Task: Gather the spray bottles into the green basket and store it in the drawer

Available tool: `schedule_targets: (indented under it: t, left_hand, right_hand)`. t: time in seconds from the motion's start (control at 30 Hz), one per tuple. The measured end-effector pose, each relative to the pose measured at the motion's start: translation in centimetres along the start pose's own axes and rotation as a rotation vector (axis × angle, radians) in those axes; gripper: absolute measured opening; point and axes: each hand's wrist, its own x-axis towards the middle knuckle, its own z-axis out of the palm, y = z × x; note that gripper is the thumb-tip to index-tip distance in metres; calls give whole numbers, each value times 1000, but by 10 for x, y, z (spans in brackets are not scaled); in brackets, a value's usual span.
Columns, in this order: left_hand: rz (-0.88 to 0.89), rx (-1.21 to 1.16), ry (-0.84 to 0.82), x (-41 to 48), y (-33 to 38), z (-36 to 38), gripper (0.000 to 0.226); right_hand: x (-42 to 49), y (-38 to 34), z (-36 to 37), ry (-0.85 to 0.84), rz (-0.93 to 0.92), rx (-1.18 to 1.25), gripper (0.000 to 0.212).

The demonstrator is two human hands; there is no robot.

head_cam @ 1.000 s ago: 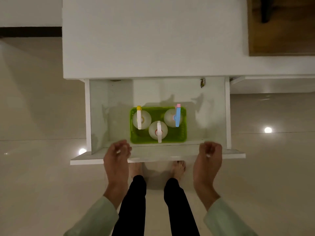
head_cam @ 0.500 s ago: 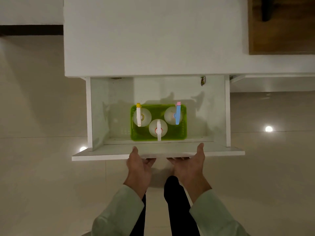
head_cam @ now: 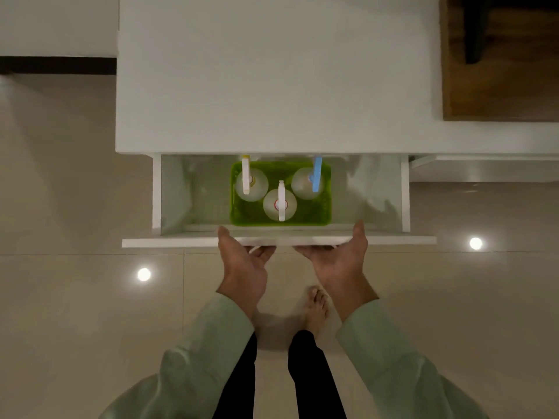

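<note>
The green basket point(head_cam: 327, 195) sits in the open white drawer point(head_cam: 181, 241), just behind its front panel. Three clear spray bottles stand in it: one with a yellow-tipped trigger point(head_cam: 251, 185) at back left, one with a blue trigger point(head_cam: 306, 184) at back right, and one with a white trigger point(head_cam: 279, 206) in front. My left hand point(head_cam: 242, 264) and my right hand point(head_cam: 338, 261) hold the drawer's front panel, palms up. Their fingers are hidden under the panel and the thumbs rest on its top edge. The basket's back rim lies at the cabinet's edge.
The white cabinet top point(head_cam: 272, 86) overhangs the back of the drawer. A brown wooden surface point(head_cam: 499, 71) lies at the upper right. Glossy beige floor tiles surround me, with my legs and a bare foot point(head_cam: 316, 306) below the drawer.
My hands went from hovering curled over the front panel to gripping it from below. The drawer has slid back into the cabinet, so less of it shows.
</note>
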Motion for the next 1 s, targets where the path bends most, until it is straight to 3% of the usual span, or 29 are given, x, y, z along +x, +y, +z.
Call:
schedule_targets:
  t: [0.13,0.27,0.43,0.6,0.77,1.0]
  left_hand:
    - [3,-17,-70,10,20,28,56]
    - [-15,-64,-135,19,38,53,71]
    - [-6,-101,-167,29,59,82,83]
    - [-15,-144,-263,40,73,98,88]
    - [10,-95,-327,43,73,94,82]
    - [128,218,-324,15,70,73,59]
  right_hand:
    - [11,-13,35,-61,6,-7,53]
    - [23,-25,65,-31,7,45,78]
    - [35,-35,96,-32,-24,59,86]
    - [44,-44,112,-134,-25,83,97]
    - [46,-50,108,-193,-42,71,86]
    - [14,-43,88,-181,-69,-142,54]
